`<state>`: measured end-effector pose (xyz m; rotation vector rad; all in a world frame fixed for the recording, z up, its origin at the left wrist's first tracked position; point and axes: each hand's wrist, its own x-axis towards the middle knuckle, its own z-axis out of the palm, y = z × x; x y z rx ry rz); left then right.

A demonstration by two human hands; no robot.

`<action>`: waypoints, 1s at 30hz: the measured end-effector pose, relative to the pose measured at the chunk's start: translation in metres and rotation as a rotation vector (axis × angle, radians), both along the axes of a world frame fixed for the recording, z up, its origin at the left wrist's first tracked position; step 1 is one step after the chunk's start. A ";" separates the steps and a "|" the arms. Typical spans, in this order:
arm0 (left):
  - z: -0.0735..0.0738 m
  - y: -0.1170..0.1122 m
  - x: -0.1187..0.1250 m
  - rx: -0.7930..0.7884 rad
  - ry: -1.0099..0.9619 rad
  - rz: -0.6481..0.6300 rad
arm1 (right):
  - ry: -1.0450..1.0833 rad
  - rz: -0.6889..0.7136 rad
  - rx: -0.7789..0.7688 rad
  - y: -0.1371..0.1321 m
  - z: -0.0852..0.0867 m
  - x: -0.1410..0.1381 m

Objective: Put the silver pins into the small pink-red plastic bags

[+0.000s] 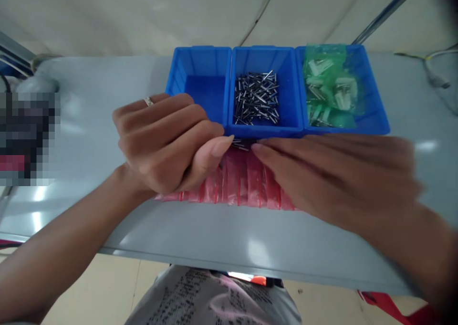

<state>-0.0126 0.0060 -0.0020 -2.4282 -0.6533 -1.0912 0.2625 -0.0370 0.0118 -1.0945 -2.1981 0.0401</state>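
Observation:
My left hand [168, 146], with a ring on one finger, is curled closed, its thumb pressed along the index finger; what lies inside it is hidden. My right hand [332, 172] reaches in from the right, smeared by motion, its fingertips drawn together; I cannot make out anything between them. In the gap between the hands a few thin metal pins [240, 145] show, just in front of the middle bin. Below them a row of pink zip bags [234, 182] lies on the table, partly covered by both hands.
Three blue bins stand side by side: the left bin [203, 84] shows a bare floor, the middle bin [291, 86] holds many metal pins [257, 96], the right bin [374, 100] holds green bags [329, 86] of parts. A cable [434, 74] lies at right on the grey table [171, 229].

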 end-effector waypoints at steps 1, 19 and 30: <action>0.001 0.001 -0.001 0.013 0.013 0.008 | -0.209 0.058 0.077 0.000 -0.004 0.000; -0.008 0.012 0.003 -0.309 0.204 0.071 | -0.472 0.184 0.381 0.008 -0.015 -0.003; -0.007 0.014 -0.002 -0.277 0.244 0.031 | -0.205 -0.131 -0.148 0.026 0.003 0.027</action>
